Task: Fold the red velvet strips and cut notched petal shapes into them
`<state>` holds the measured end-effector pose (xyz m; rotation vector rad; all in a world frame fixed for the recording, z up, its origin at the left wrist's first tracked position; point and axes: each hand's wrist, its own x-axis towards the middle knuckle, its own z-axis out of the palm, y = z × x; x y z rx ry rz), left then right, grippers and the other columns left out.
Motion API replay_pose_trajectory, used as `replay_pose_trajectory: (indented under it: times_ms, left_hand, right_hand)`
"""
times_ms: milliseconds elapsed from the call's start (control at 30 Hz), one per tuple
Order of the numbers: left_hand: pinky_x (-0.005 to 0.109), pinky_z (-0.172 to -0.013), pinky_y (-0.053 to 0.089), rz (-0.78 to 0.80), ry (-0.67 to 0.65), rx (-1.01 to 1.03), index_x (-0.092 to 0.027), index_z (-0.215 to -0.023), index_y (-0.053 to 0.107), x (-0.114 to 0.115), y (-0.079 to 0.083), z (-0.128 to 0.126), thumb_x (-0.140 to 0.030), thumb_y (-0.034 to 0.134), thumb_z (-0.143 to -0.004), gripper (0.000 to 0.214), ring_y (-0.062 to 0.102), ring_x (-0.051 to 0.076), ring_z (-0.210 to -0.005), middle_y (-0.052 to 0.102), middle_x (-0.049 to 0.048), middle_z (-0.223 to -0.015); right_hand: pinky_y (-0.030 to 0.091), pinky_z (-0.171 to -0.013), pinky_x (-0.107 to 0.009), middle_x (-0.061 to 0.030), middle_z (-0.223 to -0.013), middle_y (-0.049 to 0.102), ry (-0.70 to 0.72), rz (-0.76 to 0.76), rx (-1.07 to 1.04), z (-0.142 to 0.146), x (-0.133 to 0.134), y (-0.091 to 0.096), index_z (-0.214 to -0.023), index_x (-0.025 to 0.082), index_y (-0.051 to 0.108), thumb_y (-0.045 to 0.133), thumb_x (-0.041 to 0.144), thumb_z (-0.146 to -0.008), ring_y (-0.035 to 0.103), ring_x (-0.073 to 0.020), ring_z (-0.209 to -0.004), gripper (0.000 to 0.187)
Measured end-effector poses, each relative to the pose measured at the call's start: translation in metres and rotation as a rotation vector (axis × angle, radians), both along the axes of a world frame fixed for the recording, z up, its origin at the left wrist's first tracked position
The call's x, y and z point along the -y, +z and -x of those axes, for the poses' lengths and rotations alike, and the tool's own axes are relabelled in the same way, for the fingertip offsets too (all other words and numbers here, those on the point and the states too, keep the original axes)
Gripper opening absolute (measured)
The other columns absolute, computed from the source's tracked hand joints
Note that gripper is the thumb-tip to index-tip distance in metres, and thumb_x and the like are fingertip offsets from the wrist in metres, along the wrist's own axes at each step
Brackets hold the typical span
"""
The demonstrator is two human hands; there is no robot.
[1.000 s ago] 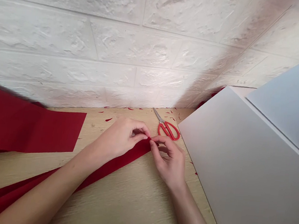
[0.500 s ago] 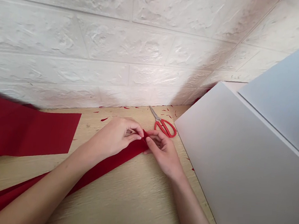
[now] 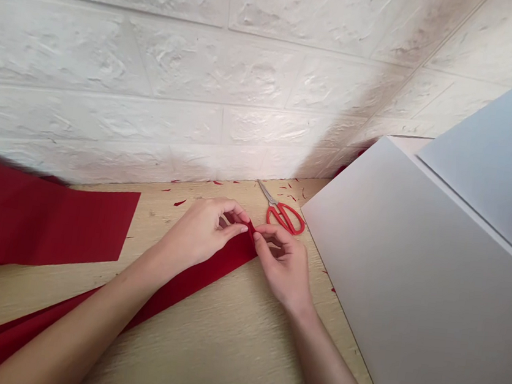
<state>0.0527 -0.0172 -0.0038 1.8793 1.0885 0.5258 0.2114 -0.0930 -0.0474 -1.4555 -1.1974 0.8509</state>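
A long red paper strip runs diagonally across the wooden table from the lower left to the middle. My left hand pinches its far end between thumb and fingertips. My right hand pinches the same end from the right, fingertips almost touching those of the left. The strip's tip is lifted slightly and folded between the fingers. Red-handled scissors lie shut just behind my right hand, untouched.
A wide red paper sheet lies at the left. More red paper shows at the lower left edge. A large white board covers the right side, with a second pale panel above it. A white brick wall stands behind. Small red scraps dot the table.
Both hands stayed at the strip's end, and the fingers shifted slightly while working the tip. The view shifted a little.
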Motion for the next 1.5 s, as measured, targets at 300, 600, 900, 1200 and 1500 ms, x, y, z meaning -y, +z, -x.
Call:
replay_pose_trajectory:
  times_ms: [300, 600, 900, 1200, 1500]
  left_hand:
    - [0.028, -0.073, 0.049, 0.049, 0.001, 0.019, -0.021, -0.102, 0.069, -0.002, -0.006, 0.001, -0.025, 0.066, -0.088, 0.015, 0.067, 0.015, -0.081, 0.074, 0.0002, -0.091]
    - [0.028, -0.079, 0.052, 0.058, -0.025, 0.022, -0.019, -0.102, 0.072, -0.004, -0.009, 0.003, -0.023, 0.062, -0.09, 0.016, 0.069, 0.015, -0.085, 0.077, 0.0025, -0.097]
    - [0.026, -0.081, 0.051, 0.124, -0.064, 0.014, -0.019, -0.103, 0.074, -0.005, -0.009, 0.003, -0.022, 0.063, -0.089, 0.018, 0.07, 0.016, -0.09, 0.078, 0.0021, -0.103]
    - [0.029, -0.077, 0.048, 0.044, -0.05, -0.005, -0.02, -0.087, 0.076, -0.009, -0.008, 0.01, -0.033, 0.065, -0.088, 0.017, 0.067, 0.017, -0.084, 0.076, 0.0014, -0.095]
    - [0.028, -0.075, 0.048, 0.082, 0.036, -0.014, -0.021, -0.085, 0.075, -0.013, 0.005, 0.016, -0.032, 0.064, -0.087, 0.016, 0.067, 0.016, -0.078, 0.078, -0.0012, -0.086]
  right_hand:
    - [0.053, -0.054, -0.023, -0.002, -0.08, 0.071, -0.008, -0.014, 0.025, 0.002, 0.001, 0.001, -0.088, 0.021, 0.068, 0.063, 0.033, -0.087, 0.065, -0.0129, -0.061, 0.013]
    - [0.057, -0.062, -0.026, -0.0041, -0.089, 0.074, 0.021, -0.079, 0.059, 0.003, 0.003, -0.001, -0.092, 0.022, 0.07, 0.068, 0.033, -0.086, 0.069, -0.0162, -0.075, 0.013]
    - [0.06, -0.067, -0.025, -0.0032, -0.09, 0.075, 0.001, -0.089, 0.013, 0.003, 0.002, -0.008, -0.092, 0.022, 0.071, 0.068, 0.026, -0.086, 0.072, -0.0154, -0.079, 0.008]
    - [0.06, -0.067, -0.026, -0.0032, -0.088, 0.075, -0.004, -0.097, 0.006, 0.002, 0.003, -0.008, -0.094, 0.023, 0.072, 0.069, 0.028, -0.086, 0.072, -0.0156, -0.078, 0.009]
    - [0.061, -0.065, -0.026, -0.0019, -0.085, 0.075, -0.077, -0.101, -0.009, 0.001, 0.003, -0.011, -0.098, 0.024, 0.07, 0.071, 0.03, -0.087, 0.072, -0.015, -0.071, 0.013]
